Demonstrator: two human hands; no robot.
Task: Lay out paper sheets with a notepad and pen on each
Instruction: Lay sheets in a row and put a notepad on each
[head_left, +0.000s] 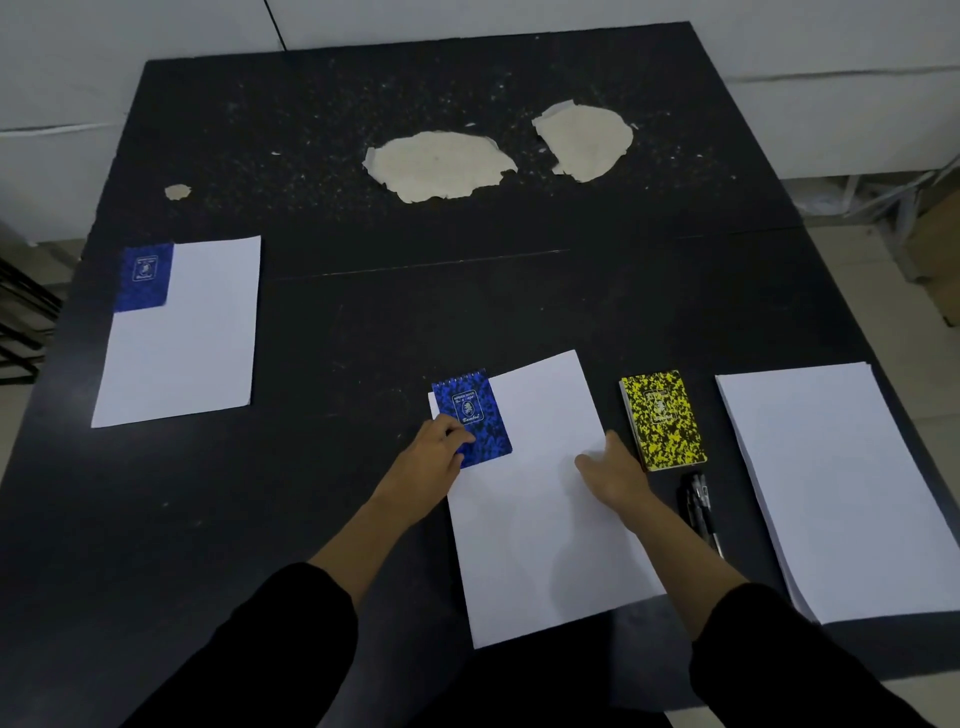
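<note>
Left hand fingers curled on the lower left corner of the blue spiral notepad, seemingly squaring it into the top left corner of the centre sheet; right hand flat and open on that sheet's right edge, likely pinning it. Just right of that hand: yellow notepad, black pens, then the paper stack. Far left of the left hand: a finished-looking sheet with its own blue notepad, no pen visible yet.

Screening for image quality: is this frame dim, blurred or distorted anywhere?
Head view: dim overall, white centre sheet tinted bluish; table edges splay out, wide-angle distortion; cover print on the blue notepad soft, unreadable; faint shadow under the right hand.
</note>
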